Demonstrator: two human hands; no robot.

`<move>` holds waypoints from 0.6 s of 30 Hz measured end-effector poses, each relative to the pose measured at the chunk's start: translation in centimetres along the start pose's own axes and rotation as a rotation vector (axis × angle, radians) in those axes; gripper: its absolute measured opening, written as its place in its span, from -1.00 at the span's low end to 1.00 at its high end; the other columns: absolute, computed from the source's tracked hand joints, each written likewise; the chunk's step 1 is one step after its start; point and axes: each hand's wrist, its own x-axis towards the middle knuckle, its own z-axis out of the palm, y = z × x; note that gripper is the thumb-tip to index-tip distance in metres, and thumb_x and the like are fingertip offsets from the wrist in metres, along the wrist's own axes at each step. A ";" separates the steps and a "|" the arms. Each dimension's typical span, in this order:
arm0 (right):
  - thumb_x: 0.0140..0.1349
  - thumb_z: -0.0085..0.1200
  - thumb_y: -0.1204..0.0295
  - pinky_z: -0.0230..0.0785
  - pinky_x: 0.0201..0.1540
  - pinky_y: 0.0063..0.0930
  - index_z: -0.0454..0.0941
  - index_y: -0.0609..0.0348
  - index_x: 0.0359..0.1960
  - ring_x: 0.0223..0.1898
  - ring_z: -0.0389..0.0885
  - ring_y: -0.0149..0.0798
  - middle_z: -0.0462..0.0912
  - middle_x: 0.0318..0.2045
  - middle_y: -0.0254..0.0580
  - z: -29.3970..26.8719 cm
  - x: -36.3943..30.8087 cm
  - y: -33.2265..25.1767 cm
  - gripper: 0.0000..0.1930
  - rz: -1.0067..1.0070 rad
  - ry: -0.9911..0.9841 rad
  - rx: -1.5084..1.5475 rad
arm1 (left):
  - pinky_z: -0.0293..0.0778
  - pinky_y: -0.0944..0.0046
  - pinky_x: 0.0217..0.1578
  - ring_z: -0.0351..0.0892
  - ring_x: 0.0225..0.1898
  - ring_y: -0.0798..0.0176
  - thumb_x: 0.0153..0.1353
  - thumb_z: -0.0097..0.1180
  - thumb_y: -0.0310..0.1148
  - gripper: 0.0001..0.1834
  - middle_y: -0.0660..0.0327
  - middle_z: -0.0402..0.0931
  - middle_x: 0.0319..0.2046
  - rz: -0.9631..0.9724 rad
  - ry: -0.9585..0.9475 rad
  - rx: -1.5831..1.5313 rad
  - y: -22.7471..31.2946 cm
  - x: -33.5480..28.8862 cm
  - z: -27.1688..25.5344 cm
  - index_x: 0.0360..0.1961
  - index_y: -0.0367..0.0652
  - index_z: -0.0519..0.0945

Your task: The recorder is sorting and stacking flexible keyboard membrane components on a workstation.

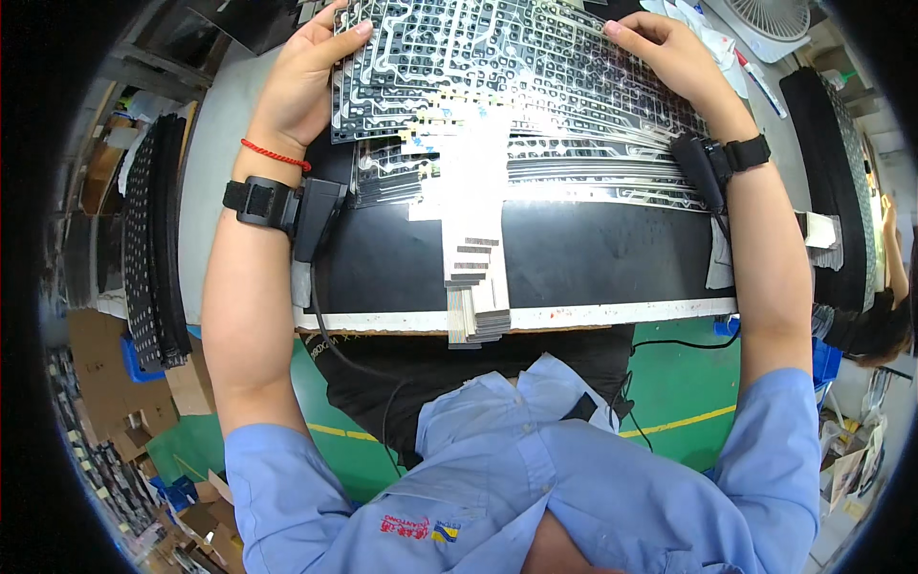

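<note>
A fanned stack of keyboard membrane sheets [526, 72], clear with dark pads and silvery printed traces, spans between my two hands. My left hand [311, 77] grips its left edge, the thumb on top and the fingers partly hidden behind. At the upper right, my right hand [674, 62] pinches the stack with the thumb over the sheets; its other fingers are partly covered. More membrane sheets [593, 172] lie beneath on the black mat [593, 253]. Pale ribbon tails [473, 191] with dark striped ends hang in a staggered bunch over the front table edge. Glare washes out their upper part.
A black strapped device with a cable sits on each wrist. A white fan [770, 19] and a marker pen [762, 86] are at the far right. Dark padded stacks flank the table: dotted fabric [153, 239] left, black padding [832, 172] right. Another person's arm [894, 249] shows at the right rim.
</note>
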 end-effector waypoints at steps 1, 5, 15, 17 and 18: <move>0.34 0.12 0.03 0.32 -0.18 -0.63 0.67 0.19 -0.17 -0.30 0.49 -0.56 0.64 -0.36 -0.45 -0.2 0.2 0.7 -0.58 -0.003 -0.001 0.002 | 0.57 0.36 -0.01 0.63 -0.03 0.36 0.37 0.00 -0.48 -0.49 0.07 0.58 0.04 -0.001 -0.004 0.004 0.1 0.1 0.0 0.32 -0.33 0.26; 0.33 0.13 0.04 0.29 -0.17 -0.64 0.68 0.21 -0.17 -0.30 0.47 -0.55 0.63 -0.35 -0.44 -0.1 0.7 0.6 -0.58 0.033 0.083 0.035 | 0.58 0.35 -0.01 0.63 -0.03 0.36 0.37 0.00 -0.49 -0.49 0.08 0.57 0.05 0.002 0.003 -0.003 0.0 0.0 -0.2 0.32 -0.33 0.26; 0.23 0.17 0.57 0.45 0.00 -0.58 0.58 0.25 0.04 -0.13 0.62 -0.41 0.66 -0.15 -0.24 -0.9 0.6 1.3 -0.68 0.119 0.109 0.433 | 0.57 0.35 -0.01 0.63 -0.05 0.38 0.34 0.03 -0.54 -0.51 0.12 0.59 0.01 -0.025 0.040 -0.093 1.0 -0.2 1.5 0.28 -0.35 0.31; 0.21 0.16 0.60 0.45 0.03 -0.57 0.57 0.27 0.04 -0.10 0.62 -0.39 0.65 -0.13 -0.21 -1.1 0.5 1.5 -0.67 0.142 0.125 0.520 | 0.57 0.35 -0.01 0.63 -0.06 0.38 0.34 0.02 -0.54 -0.51 0.12 0.59 0.00 -0.033 0.026 -0.107 1.0 -0.2 1.8 0.28 -0.35 0.31; 0.20 0.15 0.64 0.46 0.03 -0.57 0.56 0.30 0.04 -0.09 0.62 -0.37 0.65 -0.13 -0.17 -1.1 0.5 1.3 -0.67 0.151 0.143 0.549 | 0.57 0.35 -0.01 0.63 -0.06 0.38 0.34 0.02 -0.54 -0.52 0.12 0.59 0.00 -0.037 0.023 -0.109 1.2 -0.2 1.8 0.28 -0.35 0.31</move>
